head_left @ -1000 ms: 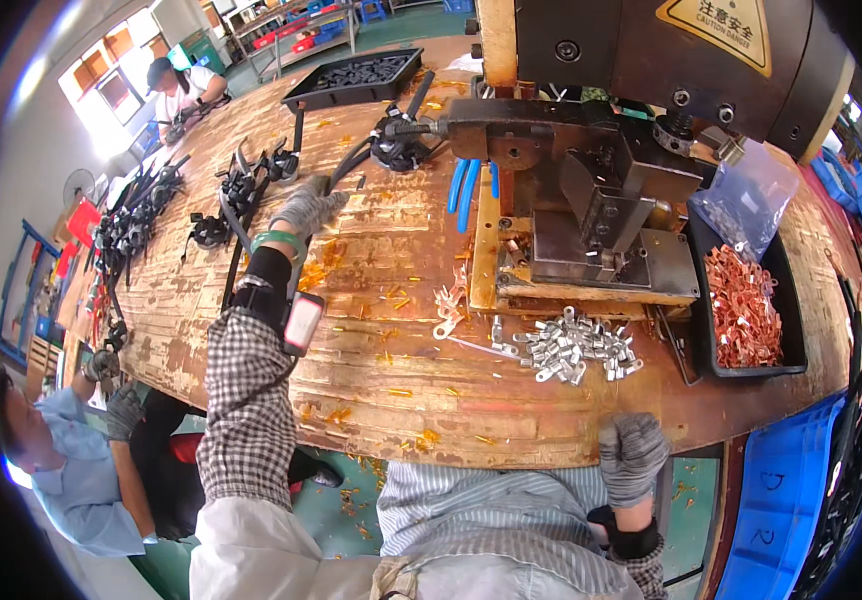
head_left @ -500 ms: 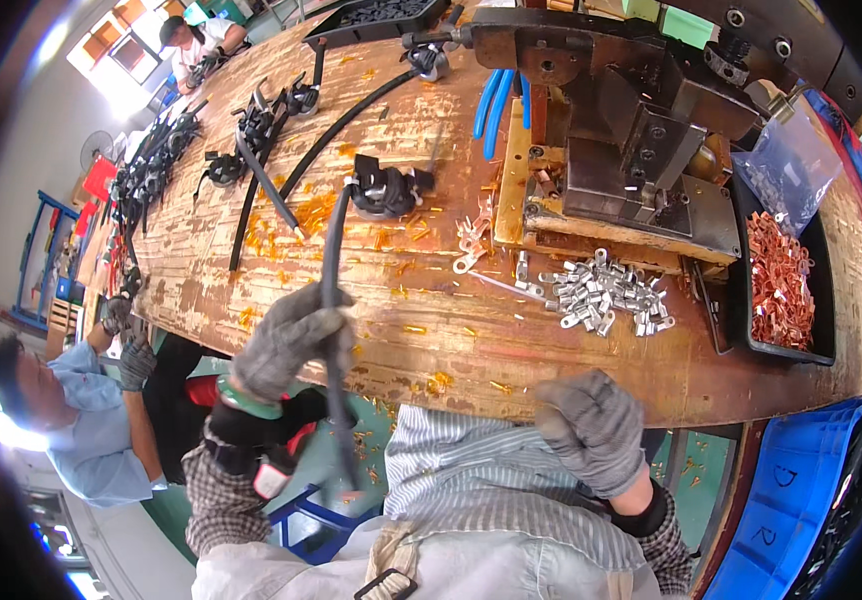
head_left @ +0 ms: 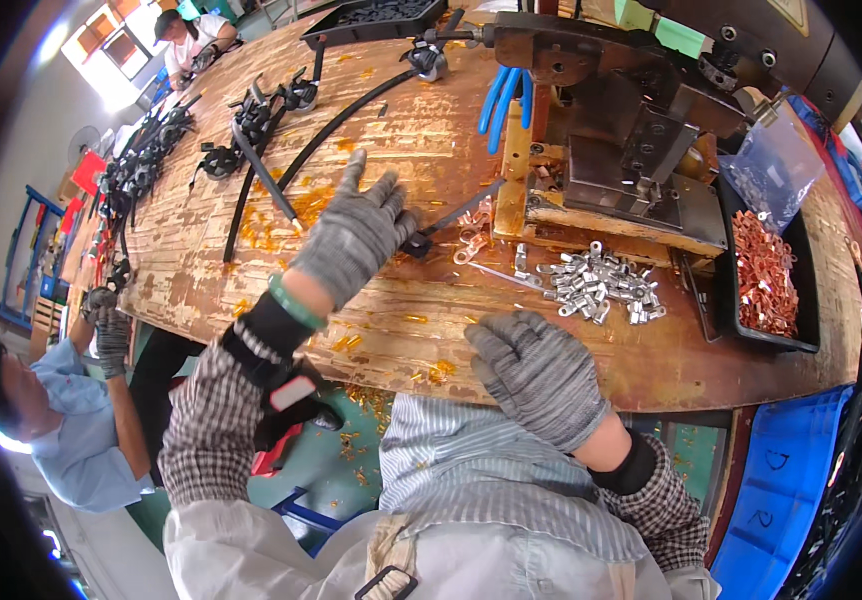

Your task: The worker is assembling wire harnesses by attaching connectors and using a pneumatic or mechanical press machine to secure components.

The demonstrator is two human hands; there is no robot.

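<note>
Left hand (head_left: pixel 356 235): now up on the workbench (head_left: pixel 281 270), palm down over a black cable end (head_left: pixel 451 225) near the silver terminal pile (head_left: pixel 596 285); earlier below the bench edge gripping cable. Right hand (head_left: pixel 536 375): raised from the lap to the bench's near edge, fingers spread.

My left hand (head_left: pixel 351 235) covers the near end of the black cable (head_left: pixel 456 212); I can't tell whether my fingers grip it. The black tray (head_left: pixel 371 15) at the table's far edge is cut off.

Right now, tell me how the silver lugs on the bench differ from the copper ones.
The silver lugs lie loose in a pile on the wooden bench; the copper lugs fill a black tray. The silver pile is smaller and sits nearer the right hand. Both are small metal terminals.
</note>
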